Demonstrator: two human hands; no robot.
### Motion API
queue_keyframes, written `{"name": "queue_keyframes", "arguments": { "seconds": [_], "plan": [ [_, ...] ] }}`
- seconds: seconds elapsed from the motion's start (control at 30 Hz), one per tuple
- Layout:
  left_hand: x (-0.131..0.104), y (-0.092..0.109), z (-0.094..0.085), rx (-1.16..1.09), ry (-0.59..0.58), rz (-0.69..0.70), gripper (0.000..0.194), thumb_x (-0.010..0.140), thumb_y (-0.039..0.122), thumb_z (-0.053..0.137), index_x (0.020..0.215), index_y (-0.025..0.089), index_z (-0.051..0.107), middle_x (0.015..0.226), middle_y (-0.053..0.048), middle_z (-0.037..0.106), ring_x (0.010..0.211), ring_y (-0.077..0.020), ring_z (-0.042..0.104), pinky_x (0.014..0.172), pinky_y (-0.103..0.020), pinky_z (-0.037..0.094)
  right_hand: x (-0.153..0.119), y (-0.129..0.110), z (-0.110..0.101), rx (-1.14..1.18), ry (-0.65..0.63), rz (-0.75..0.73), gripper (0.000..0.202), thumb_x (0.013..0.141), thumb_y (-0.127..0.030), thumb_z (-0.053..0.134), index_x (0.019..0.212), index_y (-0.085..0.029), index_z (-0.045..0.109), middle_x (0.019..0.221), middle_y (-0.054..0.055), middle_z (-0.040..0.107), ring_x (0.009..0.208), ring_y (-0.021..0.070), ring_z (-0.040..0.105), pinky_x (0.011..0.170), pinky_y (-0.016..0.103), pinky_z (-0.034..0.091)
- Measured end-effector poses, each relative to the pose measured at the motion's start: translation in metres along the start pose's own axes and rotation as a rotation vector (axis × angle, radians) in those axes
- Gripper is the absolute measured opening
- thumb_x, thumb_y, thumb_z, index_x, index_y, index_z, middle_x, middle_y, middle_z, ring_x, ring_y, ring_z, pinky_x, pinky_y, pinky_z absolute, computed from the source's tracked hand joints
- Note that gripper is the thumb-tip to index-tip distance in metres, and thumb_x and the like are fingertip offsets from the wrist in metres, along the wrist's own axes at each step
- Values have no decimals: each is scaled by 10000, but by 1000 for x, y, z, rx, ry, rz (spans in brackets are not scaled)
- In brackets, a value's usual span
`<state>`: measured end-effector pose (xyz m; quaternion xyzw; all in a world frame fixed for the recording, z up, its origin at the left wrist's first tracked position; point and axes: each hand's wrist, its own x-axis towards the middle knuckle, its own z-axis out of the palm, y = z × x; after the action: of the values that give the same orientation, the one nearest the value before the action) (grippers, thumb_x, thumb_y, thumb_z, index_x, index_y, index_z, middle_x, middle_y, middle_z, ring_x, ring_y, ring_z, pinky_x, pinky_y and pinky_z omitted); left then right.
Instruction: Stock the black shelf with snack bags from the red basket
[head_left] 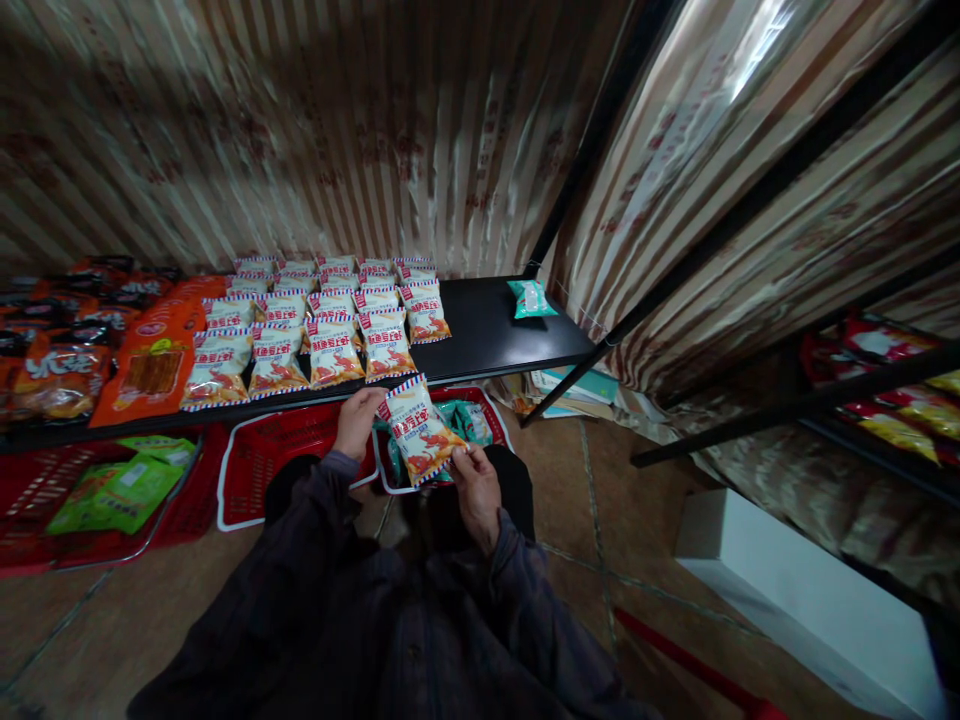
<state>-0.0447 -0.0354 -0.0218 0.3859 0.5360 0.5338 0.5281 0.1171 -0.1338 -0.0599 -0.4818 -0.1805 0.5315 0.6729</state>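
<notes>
A white and orange snack bag (pixel 421 432) with striped ends is held up between my two hands, tilted, in front of the shelf edge. My left hand (pixel 360 422) pinches its upper left corner. At its lower right corner, the fingers of my right hand (pixel 476 485) are closed on it. Rows of matching snack bags (pixel 330 350) stand on the black shelf (pixel 495 325) just beyond. Under the held bag, a red basket (pixel 499 410) with a white rim contains teal packets (pixel 469 422), partly hidden by the bag and my hands.
One teal packet (pixel 532 298) lies at the shelf's right end. Orange packages (pixel 161 345) fill its left. Another red basket (pixel 247 460) and one with green packets (pixel 120 495) stand below. Black posts (pixel 577 370) rise at right, near a white box (pixel 802 600) on the tiled floor.
</notes>
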Motion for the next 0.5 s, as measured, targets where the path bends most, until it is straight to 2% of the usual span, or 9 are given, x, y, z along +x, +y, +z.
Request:
{"name": "queue_keyframes", "arguments": {
  "seconds": [0.1, 0.2, 0.3, 0.4, 0.5],
  "plan": [
    [5, 11, -7, 146, -80, 76, 297, 588, 415, 679, 736, 158, 688, 786, -41, 700, 770, -178, 605, 726, -273, 453, -1, 1, -3, -90, -58, -22, 325, 591, -423, 777, 699, -195, 571, 679, -29, 623, 617, 113, 547, 605, 236, 446],
    [8, 18, -11, 290, -219, 98, 337, 588, 446, 699, 767, 161, 709, 772, -44, 704, 725, -186, 604, 684, -278, 449, -1, 0, -4, -178, -126, -46, 322, 606, -433, 764, 696, -196, 565, 652, -38, 613, 609, 114, 541, 616, 241, 442],
    [8, 22, -10, 305, -294, 78, 332, 587, 436, 705, 774, 162, 715, 737, -35, 693, 668, -170, 586, 640, -265, 436, -1, -3, -3, -223, -166, -62, 321, 608, -436, 758, 696, -199, 560, 660, -38, 618, 630, 121, 549, 637, 247, 446],
    [5, 20, -7, 231, -273, 56, 289, 590, 409, 700, 734, 158, 708, 683, -18, 669, 626, -147, 557, 614, -252, 427, -2, -6, -3, -257, -178, -75, 323, 598, -437, 759, 689, -195, 566, 659, -38, 615, 631, 119, 544, 631, 242, 442],
    [4, 13, -5, 171, -153, 52, 234, 575, 367, 707, 677, 156, 695, 629, -1, 640, 589, -126, 527, 595, -242, 421, -3, -8, -4, -287, -179, -92, 316, 603, -431, 756, 661, -194, 555, 627, -49, 587, 598, 104, 519, 602, 228, 430]
  ]
}}
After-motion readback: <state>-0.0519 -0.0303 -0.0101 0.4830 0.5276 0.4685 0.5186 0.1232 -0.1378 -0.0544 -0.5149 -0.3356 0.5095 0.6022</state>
